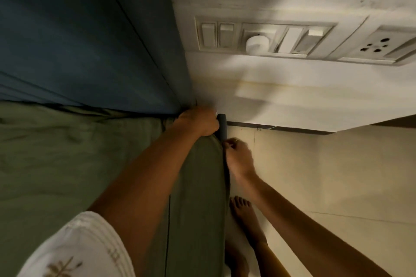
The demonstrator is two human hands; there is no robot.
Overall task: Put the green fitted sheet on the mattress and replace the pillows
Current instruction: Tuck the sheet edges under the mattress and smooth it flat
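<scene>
The left hand (pixel 198 122) grips the green fitted sheet (pixel 67 153) at the mattress corner beside the headboard (pixel 90 40); just below this grip, the right hand (pixel 238 159) pinches the sheet's edge. This corner seems almost fitted. No pillows are visible, so replacing them probably remains.

A short white sleeve (pixel 85 247) with brown leaf embroidery; bare feet (pixel 245 216).

Two hands (pixel 198 122) (pixel 238 157), one green fitted sheet (pixel 67 153), one blue headboard (pixel 78 40), one switch panel (pixel 263 38), one socket (pixel 376 48), two bare feet (pixel 244 216)
</scene>
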